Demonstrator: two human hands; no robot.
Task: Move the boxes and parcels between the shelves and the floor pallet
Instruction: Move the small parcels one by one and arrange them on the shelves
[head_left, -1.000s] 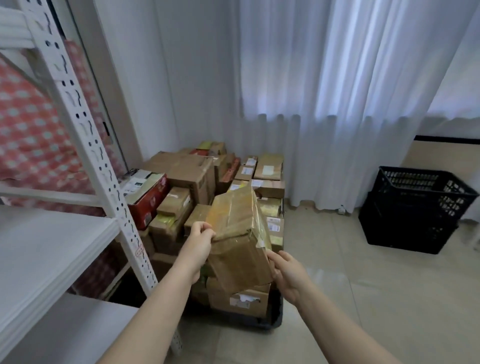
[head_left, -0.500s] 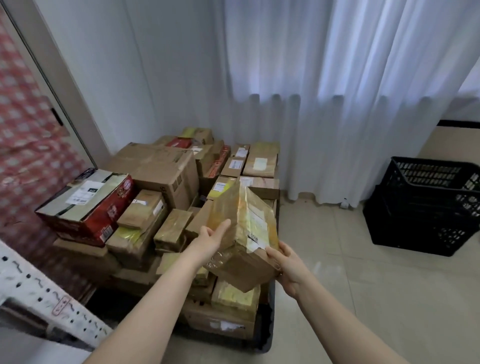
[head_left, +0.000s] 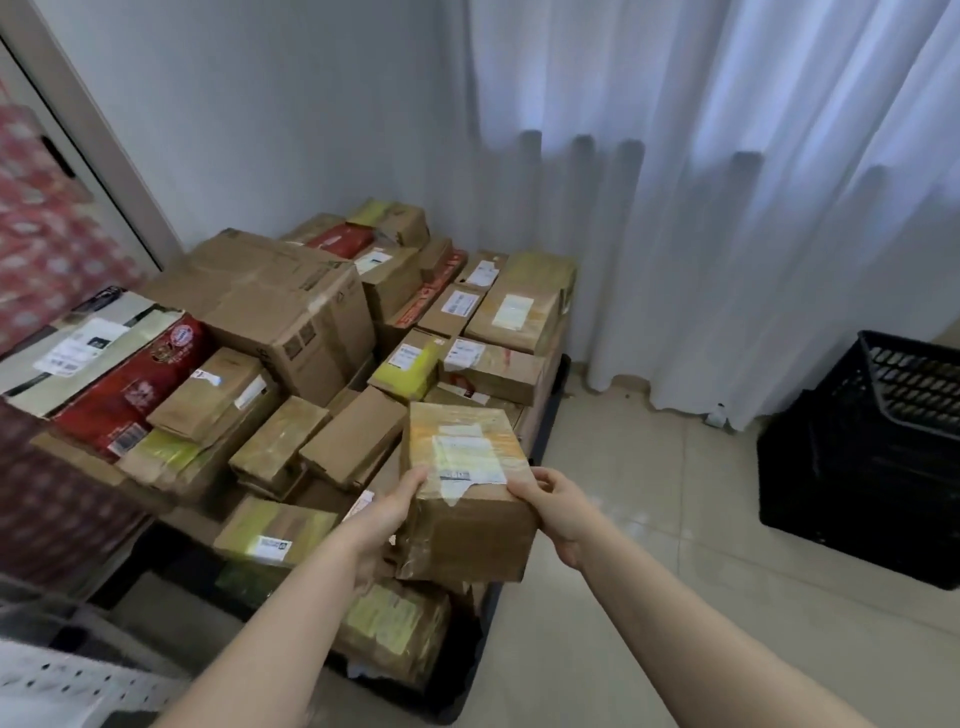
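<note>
Left hand (head_left: 384, 519) grips the near left edge of a tape-wrapped cardboard parcel (head_left: 470, 525), its thumb lying on the top face beside the white shipping label (head_left: 467, 452) and the other fingers hidden under the box. Right hand (head_left: 558, 506) clasps the opposite edge, fingers curled over the top right corner. Between the 2 hands the parcel hangs in the air, label side up and roughly level, above the near right part of the pile of boxes stacked on the black floor pallet (head_left: 553, 384).

Just below it lie other taped parcels, 1 with a yellowish label (head_left: 387, 621). Farther back on the pallet sits a large brown carton (head_left: 280, 306) – beside it, to the left, a red-and-white printed carton (head_left: 111, 374). Smaller labelled boxes fill the right side up to the wall.

White curtains (head_left: 727, 208) hang behind the pile. Stacked black plastic crates (head_left: 862, 467) stand on the tiled floor (head_left: 675, 597), well apart to the right. At the bottom left corner shows a white perforated shelf upright (head_left: 62, 691), blurred.
</note>
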